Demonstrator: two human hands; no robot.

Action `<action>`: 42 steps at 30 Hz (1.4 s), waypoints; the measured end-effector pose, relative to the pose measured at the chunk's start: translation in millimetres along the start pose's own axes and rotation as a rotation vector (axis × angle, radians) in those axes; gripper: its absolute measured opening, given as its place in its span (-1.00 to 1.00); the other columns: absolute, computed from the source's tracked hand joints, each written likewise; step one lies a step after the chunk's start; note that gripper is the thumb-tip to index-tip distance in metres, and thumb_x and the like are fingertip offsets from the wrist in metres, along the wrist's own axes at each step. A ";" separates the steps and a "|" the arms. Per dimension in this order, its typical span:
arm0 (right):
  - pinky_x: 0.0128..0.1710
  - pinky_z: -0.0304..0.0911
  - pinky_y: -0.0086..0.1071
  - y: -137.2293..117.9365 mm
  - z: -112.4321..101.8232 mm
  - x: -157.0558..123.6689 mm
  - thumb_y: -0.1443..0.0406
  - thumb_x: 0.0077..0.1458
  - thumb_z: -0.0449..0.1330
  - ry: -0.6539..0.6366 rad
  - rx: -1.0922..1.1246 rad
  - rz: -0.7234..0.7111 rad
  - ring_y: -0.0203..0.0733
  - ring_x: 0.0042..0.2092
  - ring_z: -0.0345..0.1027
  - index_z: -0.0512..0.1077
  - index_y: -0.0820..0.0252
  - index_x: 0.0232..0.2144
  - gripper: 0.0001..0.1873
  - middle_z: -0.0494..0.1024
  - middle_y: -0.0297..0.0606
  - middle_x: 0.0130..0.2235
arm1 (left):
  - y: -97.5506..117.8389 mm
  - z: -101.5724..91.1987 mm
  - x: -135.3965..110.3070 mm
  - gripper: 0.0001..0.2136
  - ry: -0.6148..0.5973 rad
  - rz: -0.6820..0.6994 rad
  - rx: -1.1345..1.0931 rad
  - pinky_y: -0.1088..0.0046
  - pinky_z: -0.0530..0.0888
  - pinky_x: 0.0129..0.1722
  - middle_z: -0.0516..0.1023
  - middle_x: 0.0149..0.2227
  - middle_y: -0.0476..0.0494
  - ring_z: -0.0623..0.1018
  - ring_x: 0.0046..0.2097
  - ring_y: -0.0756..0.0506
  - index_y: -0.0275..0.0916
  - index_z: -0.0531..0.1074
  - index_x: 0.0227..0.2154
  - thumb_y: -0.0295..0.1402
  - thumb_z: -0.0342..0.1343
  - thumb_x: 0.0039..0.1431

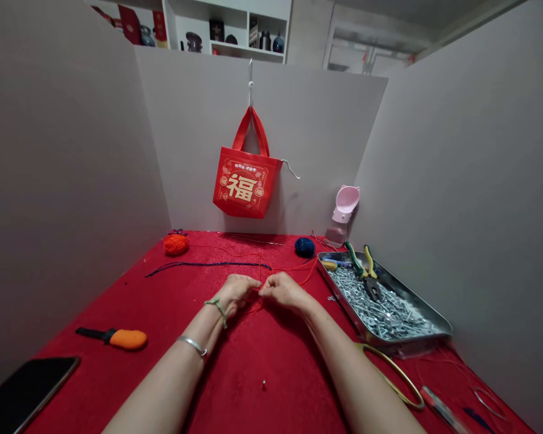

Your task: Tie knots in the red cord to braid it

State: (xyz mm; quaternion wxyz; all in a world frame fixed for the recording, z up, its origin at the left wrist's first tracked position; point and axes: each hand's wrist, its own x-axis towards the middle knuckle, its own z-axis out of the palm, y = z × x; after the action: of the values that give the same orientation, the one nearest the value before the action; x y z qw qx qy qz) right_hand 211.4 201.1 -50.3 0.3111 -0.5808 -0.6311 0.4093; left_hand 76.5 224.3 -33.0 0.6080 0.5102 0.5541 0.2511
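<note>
The left hand (235, 293) and the right hand (284, 291) are together above the middle of the red-covered worktop (235, 386), their fingertips pinching a thin red thread (259, 271) from both sides, seemingly to keep it tight, with the metal tray (389, 280) of screws (380, 313) lying to the right.

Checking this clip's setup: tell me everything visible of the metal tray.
The shallow rectangular metal tray has a shiny steel look and raised, sloping sides. It sits angled on the red cloth at the right, by the wall, and is heaped with silver screws. Pliers with green and yellow handles lie on top. No hand touches it.
</note>
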 end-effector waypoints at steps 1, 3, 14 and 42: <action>-0.61 -0.15 -0.55 -0.6 -4.3 -0.7 0.30 -0.20 0.12 -0.010 -0.038 -0.005 -0.48 -0.60 -0.06 0.25 0.33 -0.65 -0.83 0.16 -0.42 -0.66 | -0.2 -1.1 -0.1 -0.85 0.001 0.003 -0.001 0.55 -0.20 -0.69 0.00 -0.80 0.15 -0.06 -0.75 0.16 -0.27 0.15 -0.68 -0.41 0.01 -0.16; -0.60 -0.13 -0.55 -4.0 -13.6 -3.5 0.29 -0.20 0.13 -0.008 -0.119 -0.026 -0.47 -0.58 -0.04 0.25 0.33 -0.65 -0.82 0.17 -0.40 -0.64 | -1.3 -3.9 0.1 -0.87 -0.001 0.016 -0.003 0.56 -0.20 -0.70 0.11 -0.76 0.13 -0.05 -0.75 0.17 -0.29 0.20 -0.64 -0.38 0.05 -0.17; -0.58 -0.11 -0.48 -67.8 20.8 -43.8 0.45 -0.26 0.10 -0.098 -0.613 -0.169 -0.34 -0.52 0.13 0.40 0.27 -0.58 -0.90 0.38 -0.20 -0.50 | -13.0 -8.9 7.8 -0.82 -0.105 0.042 -0.197 0.62 0.00 -0.69 0.24 -0.69 0.11 0.16 -0.70 0.14 -0.31 0.27 -0.53 -0.38 0.11 -0.26; -0.58 0.05 -0.48 -17.1 -29.9 -8.1 0.35 -0.18 0.15 0.355 -0.331 0.165 -0.23 -0.51 0.29 0.38 0.36 -0.52 -0.88 0.40 -0.10 -0.58 | -5.4 -4.3 0.4 -0.90 0.073 0.074 0.018 0.58 -0.10 -0.71 0.15 -0.81 0.10 0.02 -0.77 0.16 -0.34 0.32 -0.57 -0.41 0.06 -0.04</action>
State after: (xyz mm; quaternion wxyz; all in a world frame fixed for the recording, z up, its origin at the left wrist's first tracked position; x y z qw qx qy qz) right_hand 230.3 198.0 -20.5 0.2832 -0.7359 -0.5758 0.2160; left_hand 71.2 224.2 -37.4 0.5730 0.5261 0.5589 0.2872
